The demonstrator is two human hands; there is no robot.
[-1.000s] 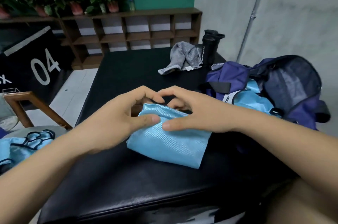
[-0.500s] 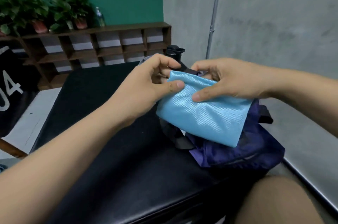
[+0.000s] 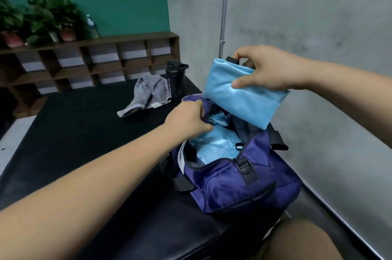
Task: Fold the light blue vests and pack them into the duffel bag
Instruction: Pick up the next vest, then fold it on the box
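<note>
Seemingly well along: the right hand is pinching a folded vest, thumb on its face and fingers curled behind, with the open bag lying just below them. The left hand is gripping the bag's rim, fingers clamped on it, holding the mouth wide. Blue fabric is already lying inside, just beside those fingers. Whether more vests are waiting is not showing.

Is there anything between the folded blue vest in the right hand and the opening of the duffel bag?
Nothing visible blocks it. The right hand holds the folded vest above the open duffel bag; the left hand grips its rim at the side. Blue fabric already lies inside.
</note>
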